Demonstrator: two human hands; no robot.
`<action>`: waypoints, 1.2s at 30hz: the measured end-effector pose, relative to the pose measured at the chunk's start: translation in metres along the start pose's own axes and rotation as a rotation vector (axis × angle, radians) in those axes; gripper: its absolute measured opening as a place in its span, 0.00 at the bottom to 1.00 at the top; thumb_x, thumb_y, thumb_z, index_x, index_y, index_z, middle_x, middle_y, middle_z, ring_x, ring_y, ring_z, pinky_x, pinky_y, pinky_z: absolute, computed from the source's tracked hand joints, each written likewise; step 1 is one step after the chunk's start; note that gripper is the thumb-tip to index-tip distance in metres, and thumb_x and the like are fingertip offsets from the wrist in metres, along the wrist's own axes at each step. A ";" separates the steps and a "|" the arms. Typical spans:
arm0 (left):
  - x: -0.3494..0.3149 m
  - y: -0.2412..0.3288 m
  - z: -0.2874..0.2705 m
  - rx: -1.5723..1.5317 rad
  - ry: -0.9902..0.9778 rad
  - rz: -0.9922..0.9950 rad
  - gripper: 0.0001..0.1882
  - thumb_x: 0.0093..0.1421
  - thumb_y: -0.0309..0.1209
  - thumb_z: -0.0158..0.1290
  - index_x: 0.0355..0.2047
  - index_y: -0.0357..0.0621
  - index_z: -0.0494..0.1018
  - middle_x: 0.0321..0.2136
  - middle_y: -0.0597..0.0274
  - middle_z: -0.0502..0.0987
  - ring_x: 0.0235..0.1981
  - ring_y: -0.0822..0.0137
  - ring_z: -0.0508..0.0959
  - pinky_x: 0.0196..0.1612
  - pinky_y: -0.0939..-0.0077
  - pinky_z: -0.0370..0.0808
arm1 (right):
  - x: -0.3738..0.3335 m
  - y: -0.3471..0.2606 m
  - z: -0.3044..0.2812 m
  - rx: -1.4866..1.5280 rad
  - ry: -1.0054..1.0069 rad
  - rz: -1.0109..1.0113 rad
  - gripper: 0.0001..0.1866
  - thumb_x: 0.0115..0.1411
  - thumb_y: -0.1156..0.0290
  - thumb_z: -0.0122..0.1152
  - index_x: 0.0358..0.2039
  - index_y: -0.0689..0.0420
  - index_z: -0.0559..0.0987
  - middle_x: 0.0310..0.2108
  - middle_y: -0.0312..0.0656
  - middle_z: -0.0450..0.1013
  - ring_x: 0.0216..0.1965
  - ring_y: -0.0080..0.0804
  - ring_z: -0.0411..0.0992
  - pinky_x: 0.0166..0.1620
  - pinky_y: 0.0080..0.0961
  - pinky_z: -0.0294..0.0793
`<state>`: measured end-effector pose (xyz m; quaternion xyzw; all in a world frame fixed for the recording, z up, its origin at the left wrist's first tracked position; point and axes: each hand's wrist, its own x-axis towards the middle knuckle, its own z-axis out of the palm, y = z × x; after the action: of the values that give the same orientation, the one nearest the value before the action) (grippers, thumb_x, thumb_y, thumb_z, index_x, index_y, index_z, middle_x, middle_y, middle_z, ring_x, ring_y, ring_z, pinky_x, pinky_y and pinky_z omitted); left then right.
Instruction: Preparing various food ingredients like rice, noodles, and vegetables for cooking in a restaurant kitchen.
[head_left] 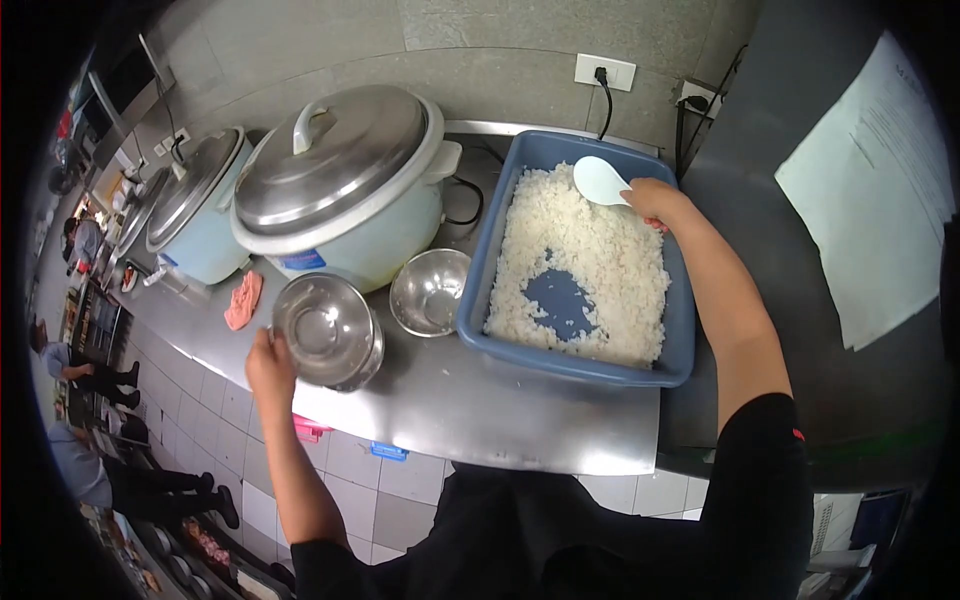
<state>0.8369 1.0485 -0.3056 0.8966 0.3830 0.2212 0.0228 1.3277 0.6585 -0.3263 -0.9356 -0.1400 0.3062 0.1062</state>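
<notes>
My right hand (pixel 655 202) is closed round the handle of a white rice paddle (pixel 598 181). The paddle's blade lies over the cooked rice (pixel 610 260) at the far side of a blue plastic tub (pixel 575 372). A bare patch of the tub's bottom shows in the middle of the rice. On the left, my left hand (pixel 270 370) grips the rim of a steel bowl (pixel 325 325). Another metal rim shows just under that bowl. Between it and the tub stands a smaller steel bowl (pixel 432 292), with no hand on it.
A large rice cooker (pixel 340 180) with a metal lid stands behind the bowls, and more cookers (pixel 200 205) stand farther left. A pink cloth (pixel 243 300) lies near them. Papers (pixel 870 200) hang at the right. Several people are in the aisle at the far left.
</notes>
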 end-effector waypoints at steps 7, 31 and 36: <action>0.021 0.204 0.048 -1.028 -0.278 -0.440 0.16 0.62 0.39 0.50 0.46 0.42 0.72 0.35 0.63 0.75 0.28 0.74 0.71 0.27 0.79 0.67 | 0.041 0.010 0.019 0.020 -0.206 -0.070 0.22 0.67 0.54 0.42 0.43 0.63 0.73 0.18 0.44 0.68 0.16 0.35 0.68 0.18 0.38 0.67; 0.099 0.330 0.140 -0.935 0.292 0.312 0.09 0.61 0.30 0.47 0.37 0.36 0.70 0.43 0.47 0.73 0.40 0.45 0.74 0.42 0.60 0.73 | -0.065 -0.008 0.128 0.733 -0.640 -0.133 0.14 0.67 0.62 0.42 0.31 0.57 0.68 0.14 0.36 0.63 0.11 0.24 0.62 0.13 0.25 0.64; 0.098 0.315 0.104 -0.580 0.055 0.424 0.08 0.58 0.28 0.46 0.34 0.37 0.69 0.44 0.46 0.73 0.37 0.41 0.76 0.41 0.53 0.74 | -0.113 0.010 0.067 0.700 -0.455 -0.136 0.13 0.67 0.62 0.41 0.38 0.58 0.71 0.14 0.36 0.64 0.11 0.23 0.62 0.13 0.25 0.65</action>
<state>1.1525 0.9076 -0.2958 0.9060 0.1104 0.3448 0.2195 1.2020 0.6200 -0.3201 -0.7404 -0.1086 0.5262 0.4039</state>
